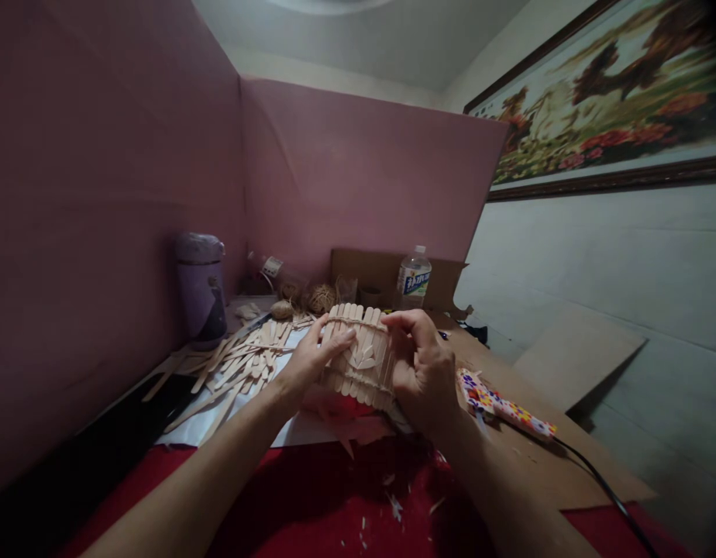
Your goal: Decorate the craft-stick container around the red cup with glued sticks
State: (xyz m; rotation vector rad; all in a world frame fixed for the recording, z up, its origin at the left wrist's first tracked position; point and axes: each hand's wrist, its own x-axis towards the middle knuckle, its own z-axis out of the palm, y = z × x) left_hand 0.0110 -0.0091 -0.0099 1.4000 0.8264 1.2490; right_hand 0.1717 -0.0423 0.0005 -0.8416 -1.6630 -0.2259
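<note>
A round holder made of upright wooden craft sticks (358,358) is held up in the middle, with twine bands around its top and bottom and a small leaf-shaped wooden decoration on its front. My left hand (314,353) grips its left side, thumb across the front. At the upper right edge, by the top twine band, my right hand (421,360) has its fingers pinched together; whether they hold the twine or the stick edge is hidden. Many loose craft sticks (242,372) lie on white paper to the left.
A purple flask (201,291) stands at the back left. Twine balls (321,297) and a clear bottle (414,280) are behind the hands. A flower-patterned corded tool (503,407) lies on cardboard (579,465) at right. Scraps dot the red cloth (311,504).
</note>
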